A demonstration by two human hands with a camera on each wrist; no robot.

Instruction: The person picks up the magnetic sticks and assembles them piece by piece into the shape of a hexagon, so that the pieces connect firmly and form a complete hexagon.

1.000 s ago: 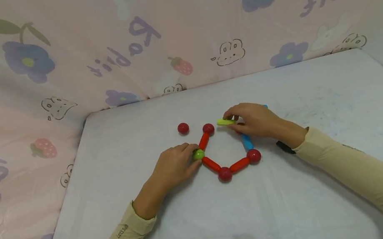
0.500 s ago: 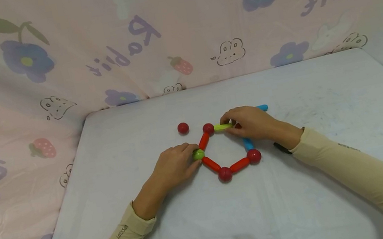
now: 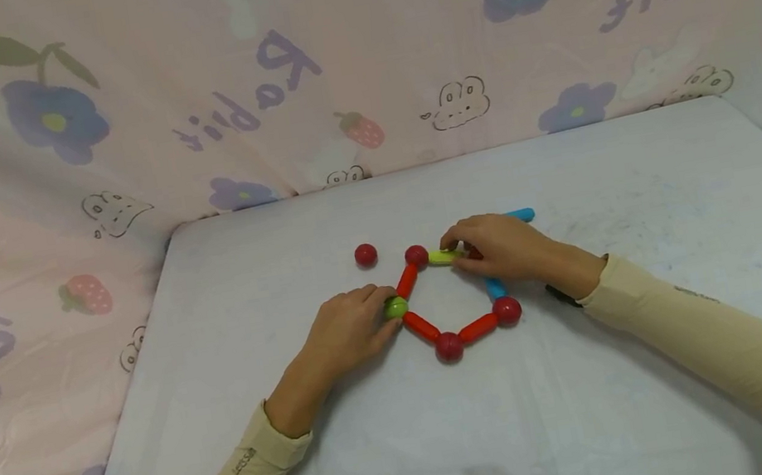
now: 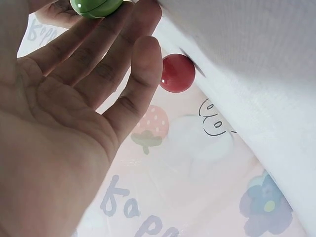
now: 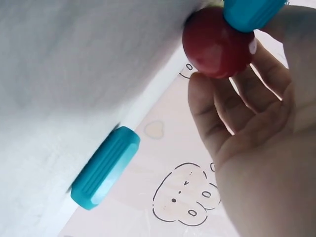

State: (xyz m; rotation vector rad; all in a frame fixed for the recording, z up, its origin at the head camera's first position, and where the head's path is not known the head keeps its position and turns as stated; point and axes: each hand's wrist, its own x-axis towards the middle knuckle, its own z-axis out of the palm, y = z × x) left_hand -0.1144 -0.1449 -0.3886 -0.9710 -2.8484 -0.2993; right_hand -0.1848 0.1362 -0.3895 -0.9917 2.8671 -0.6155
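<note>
My left hand (image 3: 344, 332) holds a green ball (image 3: 396, 308) at the left corner of a ring of magnetic rods and balls. Red rods (image 3: 407, 281) run from that ball to a red ball (image 3: 417, 256) behind and another (image 3: 449, 346) in front. With its fingertips my right hand (image 3: 507, 248) pinches a yellow-green rod (image 3: 442, 257), whose left end meets the back red ball. Under this hand, the right wrist view shows a red ball (image 5: 217, 42) joined to a blue rod (image 5: 252, 12). The yellow-green rod's right end is hidden by fingers.
One loose red ball (image 3: 365, 255) lies behind the left hand. A loose blue rod (image 3: 520, 215) lies just beyond the right hand. Patterned cloth (image 3: 367, 63) hangs along the white table's (image 3: 402, 452) back and left edges.
My right hand has lowered the yellow-green rod and brought its left end against the back red ball. The blue rod behind shows more. My left hand stays at the green ball.
</note>
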